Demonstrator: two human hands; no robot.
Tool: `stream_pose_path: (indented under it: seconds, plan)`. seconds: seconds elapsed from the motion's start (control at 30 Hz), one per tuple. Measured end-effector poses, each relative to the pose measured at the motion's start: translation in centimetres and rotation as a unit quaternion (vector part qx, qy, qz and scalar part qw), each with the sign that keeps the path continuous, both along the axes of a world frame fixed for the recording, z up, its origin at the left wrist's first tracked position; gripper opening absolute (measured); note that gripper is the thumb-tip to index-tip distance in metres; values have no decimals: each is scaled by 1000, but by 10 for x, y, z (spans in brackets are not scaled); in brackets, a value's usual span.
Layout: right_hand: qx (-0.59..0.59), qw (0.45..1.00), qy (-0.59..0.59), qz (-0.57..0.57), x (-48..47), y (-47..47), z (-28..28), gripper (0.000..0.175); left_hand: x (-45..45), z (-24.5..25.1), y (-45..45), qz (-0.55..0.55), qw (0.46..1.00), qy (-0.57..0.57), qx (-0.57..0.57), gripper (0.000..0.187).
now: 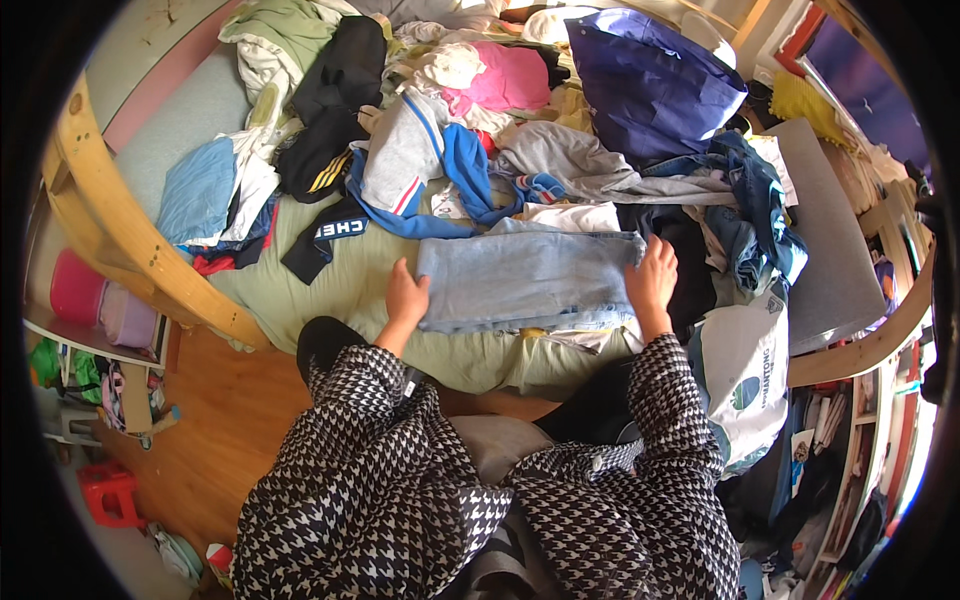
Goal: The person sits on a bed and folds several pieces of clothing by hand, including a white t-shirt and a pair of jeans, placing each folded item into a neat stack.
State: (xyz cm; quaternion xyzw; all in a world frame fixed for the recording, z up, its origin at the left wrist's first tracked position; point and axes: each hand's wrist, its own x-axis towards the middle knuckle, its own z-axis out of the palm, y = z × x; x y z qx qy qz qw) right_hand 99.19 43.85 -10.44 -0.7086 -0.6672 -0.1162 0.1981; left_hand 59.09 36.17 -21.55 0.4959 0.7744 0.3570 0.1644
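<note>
Light-blue denim jeans [525, 274], folded into a wide rectangle, lie across the front of the bed in front of me. My left hand [406, 296] is at their left end, its thumb against the edge of the denim. At the opposite end my right hand [652, 277] grips the edge, with the thumb on the near face and the fingers around the far side. Just behind the jeans lie a grey and blue sweatshirt [401, 157] and a white garment [574, 216]. Black cloth [671, 255] lies beside my right hand.
Left on the bed is a clothing stack with a blue garment [199, 187]. Farther back are black trousers [330, 105], a pink garment [510, 75] and a large dark-blue bag [652, 82]. A white printed bag [746, 375] hangs at the right. A wooden bed rail [142, 217] curves along the left.
</note>
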Motion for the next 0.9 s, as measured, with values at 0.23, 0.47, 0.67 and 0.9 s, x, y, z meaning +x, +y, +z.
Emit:
stream_pose_path:
  seconds: [0.23,0.47,0.67,0.9]
  plan:
    - [-74,949,-53,302,-95,-12,-11,55,135,80,16,-309,915,105,238,55]
    - [-103,970,-70,208,-66,-20,-54,64,69,12,14,-312,934,175,9,64]
    - [-104,968,-85,211,-65,-16,-61,64,-49,-10,7,-68,946,303,-90,57]
    - [-114,967,-101,203,-63,-13,-66,63,37,18,-55,-384,919,34,86,19]
